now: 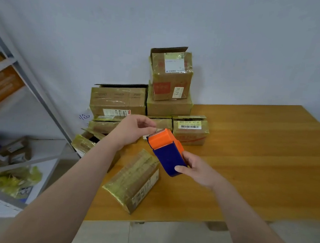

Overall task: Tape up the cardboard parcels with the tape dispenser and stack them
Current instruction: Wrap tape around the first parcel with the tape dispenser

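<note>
Right hand (195,171) grips tape dispenser (167,151); left hand (135,129) pinches tape end (158,130). Front parcel (134,181) on tabletop (248,167) unstacked. Stacked parcels (170,87) at wall; roughly midway.

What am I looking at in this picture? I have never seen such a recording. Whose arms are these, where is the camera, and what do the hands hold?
There is no machine here: a person works with two bare hands. The single picture comes from a camera worn on the person's head, looking forward and down, so the arms reach in from below. The right hand grips an orange and blue tape dispenser. The left hand pinches the tape end at its front edge. Under them is a wooden table. One parcel wrapped in yellowish tape lies near the table's front edge; a stack of parcels stands against the wall behind. A metal shelf is at the left.
</note>
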